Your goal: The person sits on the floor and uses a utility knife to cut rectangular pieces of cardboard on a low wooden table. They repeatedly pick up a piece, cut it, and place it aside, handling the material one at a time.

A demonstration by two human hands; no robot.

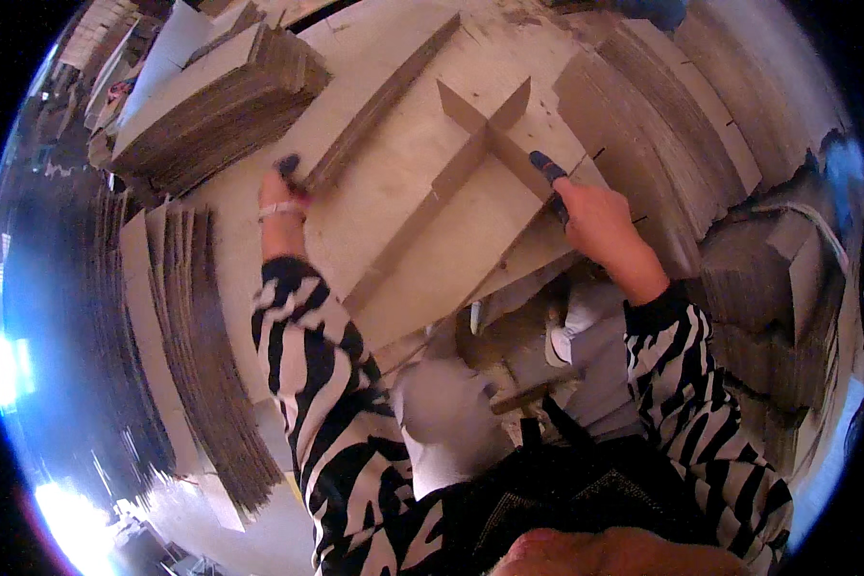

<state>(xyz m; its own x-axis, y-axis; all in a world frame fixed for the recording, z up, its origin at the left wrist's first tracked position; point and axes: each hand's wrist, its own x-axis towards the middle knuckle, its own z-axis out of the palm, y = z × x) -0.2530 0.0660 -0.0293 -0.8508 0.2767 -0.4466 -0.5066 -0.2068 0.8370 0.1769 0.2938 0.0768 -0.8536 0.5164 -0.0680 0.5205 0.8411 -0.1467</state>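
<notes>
My left hand [283,192], with dark coverings on its fingers, is at the near end of a low pile of long brown cardboard strips [384,106]. Its fingers look slightly apart, and I see nothing held in them. On the pale board, two slotted cardboard strips stand on edge and cross, forming an X-shaped divider [466,158]. At the divider's right end is my right hand [595,216]. Its covered forefinger and thumb lie on either side of that strip end and seem to pinch it. The remaining right fingers are curled out of sight.
A thick cardboard stack [221,106] stands at the far left, with leaning cardboard sheets [182,326] nearer me. More stacked cardboard [643,125] lines the right side. The pale work board [403,259] has its near edge above my legs. Strong light glares from the left.
</notes>
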